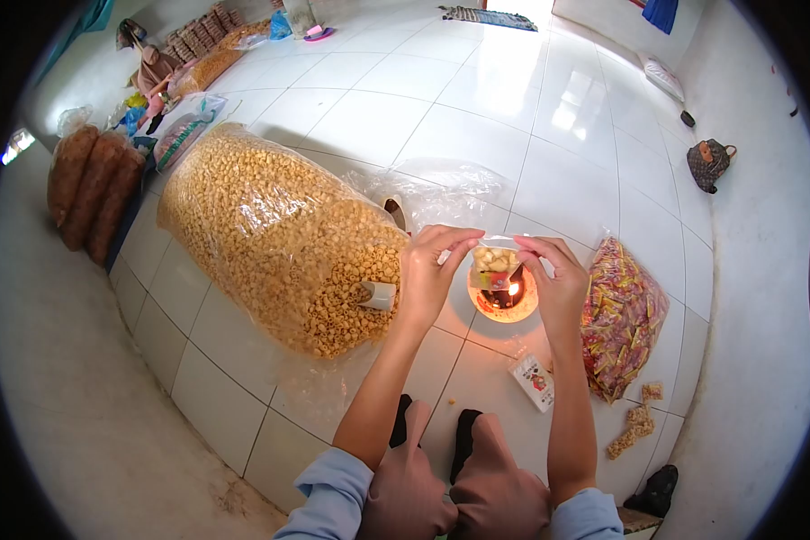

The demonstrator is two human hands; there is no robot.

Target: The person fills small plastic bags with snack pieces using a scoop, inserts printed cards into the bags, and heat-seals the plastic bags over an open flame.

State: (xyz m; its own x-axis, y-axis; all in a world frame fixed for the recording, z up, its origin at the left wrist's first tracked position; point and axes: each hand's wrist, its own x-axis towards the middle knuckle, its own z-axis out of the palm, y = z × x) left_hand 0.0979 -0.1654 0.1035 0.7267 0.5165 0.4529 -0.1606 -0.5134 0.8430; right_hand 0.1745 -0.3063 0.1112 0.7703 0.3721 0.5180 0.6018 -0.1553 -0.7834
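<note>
Between my two hands hangs a small clear packet of pale snacks (495, 261), with a coloured label at its lower part. My left hand (441, 270) pinches its top left corner, and my right hand (551, 274) pinches the top right corner. Just below the packet, a small flame burns in a round container (504, 310) on the floor. To the left lies a huge clear bag of golden snacks (270, 234), its open end towards me, with a whitish scoop or cup (380, 295) among the snacks. A stack of printed packets (533, 382) lies near my right forearm.
A bag of small red and yellow packets (623, 324) stands at the right, with loose filled packets (632, 430) nearer me. Brown filled bags (94, 189) lean at the far left. Another person (153, 67) sits at the back left. A brown backpack (711, 164) rests by the right wall.
</note>
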